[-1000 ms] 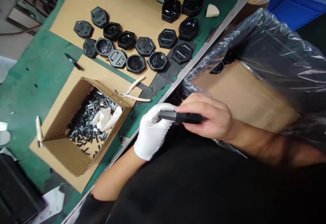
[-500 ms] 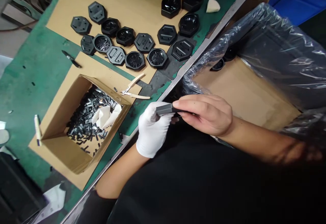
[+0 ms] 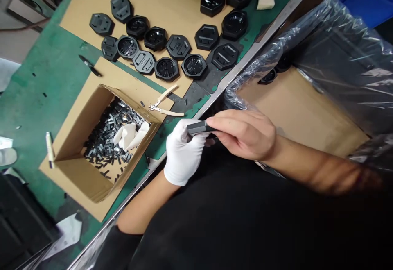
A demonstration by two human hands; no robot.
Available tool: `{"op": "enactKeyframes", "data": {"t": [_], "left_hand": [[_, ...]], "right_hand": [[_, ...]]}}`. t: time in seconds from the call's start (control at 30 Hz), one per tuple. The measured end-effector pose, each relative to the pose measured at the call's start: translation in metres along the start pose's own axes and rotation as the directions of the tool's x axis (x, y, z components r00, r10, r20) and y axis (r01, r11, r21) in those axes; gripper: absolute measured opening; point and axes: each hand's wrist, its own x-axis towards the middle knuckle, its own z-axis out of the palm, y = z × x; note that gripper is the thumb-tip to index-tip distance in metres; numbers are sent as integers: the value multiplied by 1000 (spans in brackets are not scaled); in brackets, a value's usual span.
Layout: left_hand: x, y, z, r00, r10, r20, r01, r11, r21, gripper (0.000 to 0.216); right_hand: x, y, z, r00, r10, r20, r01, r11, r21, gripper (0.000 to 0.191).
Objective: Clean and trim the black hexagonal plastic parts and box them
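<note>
My left hand (image 3: 183, 153) wears a white glove and is curled under a dark, flat plastic part (image 3: 198, 128) at the table's front edge. My bare right hand (image 3: 244, 134) covers the same part from above, thumb and fingers pinched on its rim. Only the part's grey left end shows; the rest is hidden by my fingers. Both hands hover just off the metal table edge (image 3: 239, 67), near the pale-handled cutters (image 3: 162, 107).
An open cardboard box (image 3: 76, 167) holds several small dark scraps and a white cloth (image 3: 130, 135). Several black hexagonal parts (image 3: 167, 68) lie on cardboard sheet (image 3: 166, 3). A plastic-lined carton (image 3: 303, 110) stands right. A small knife (image 3: 89, 65) and a pen (image 3: 49, 149) lie on green mat.
The dark part has slid deeper under my right hand, so less of it shows. Both hands shifted slightly up and left; the view drifted a little.
</note>
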Motion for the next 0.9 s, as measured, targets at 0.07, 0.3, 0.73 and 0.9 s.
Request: {"op": "enactKeyframes", "data": {"t": [0.07,0.3,0.73,0.9], "left_hand": [[-1,-1,-1,997,80,-7,-80,996,39,17],[1,-3,-9,954,297,37,-299,945,128,9],[0,-7,-13,942,316,111,-330,932,148,4],[-2,-7,-13,939,337,68,-344,929,140,9]], "right_hand": [[1,-3,0,1000,28,7,-28,999,-25,28],[4,-10,-2,985,166,52,-171,981,95,30],[-2,-6,-13,977,193,92,-207,959,194,57],[-6,-3,-17,988,134,71,-145,972,185,59]]}}
